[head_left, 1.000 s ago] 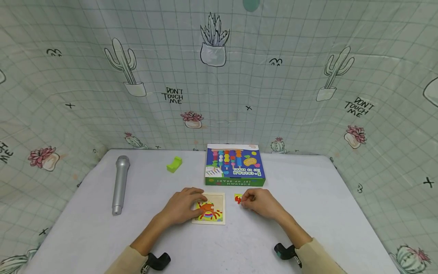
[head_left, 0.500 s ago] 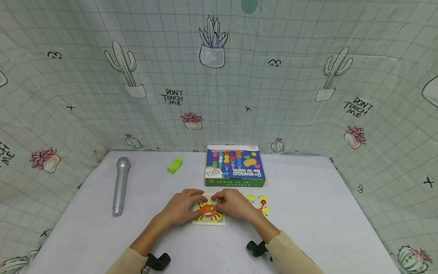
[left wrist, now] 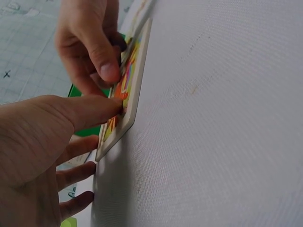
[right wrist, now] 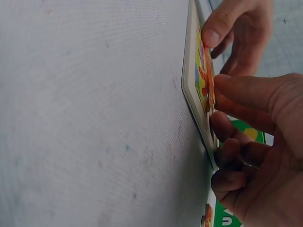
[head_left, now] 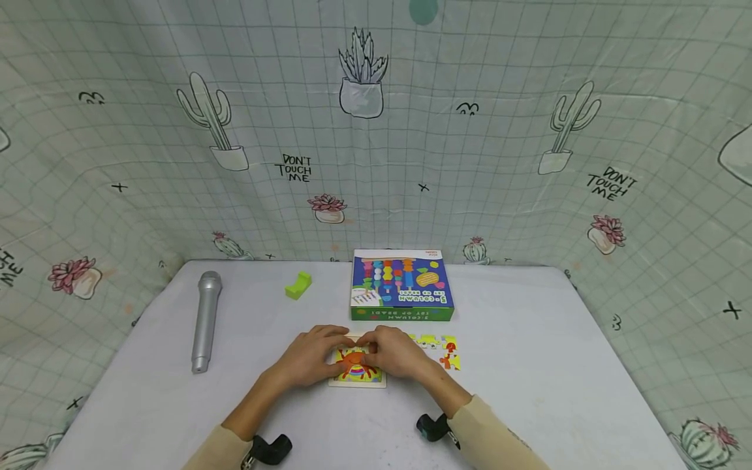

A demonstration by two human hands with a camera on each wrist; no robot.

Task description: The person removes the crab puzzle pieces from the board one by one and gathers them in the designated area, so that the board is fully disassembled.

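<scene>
A small square jigsaw puzzle [head_left: 357, 375] with a crab picture in a pale wooden frame lies on the table. My left hand [head_left: 313, 354] rests at its left side in the head view; the thumb [left wrist: 94, 111] presses on the picture, while its other fingers spread past the frame edge. From the right, my right hand [head_left: 395, 351] reaches over the upper part of the puzzle. Its thumb [right wrist: 246, 90] touches the picture and its fingers curl by the frame edge. The puzzle piece between that thumb and index finger is mostly hidden.
Loose puzzle pieces [head_left: 450, 352] lie right of the right hand, partly behind it. Behind the hands stands a blue and green bead-set box [head_left: 403, 287]. A green block [head_left: 298, 285] and a silver microphone [head_left: 206, 323] lie to the left on the white table [head_left: 529, 339].
My right hand has moved left from the loose pieces onto the puzzle, bringing a red and yellow piece, then shifted slightly further left. The left hand has stayed nearly still.
</scene>
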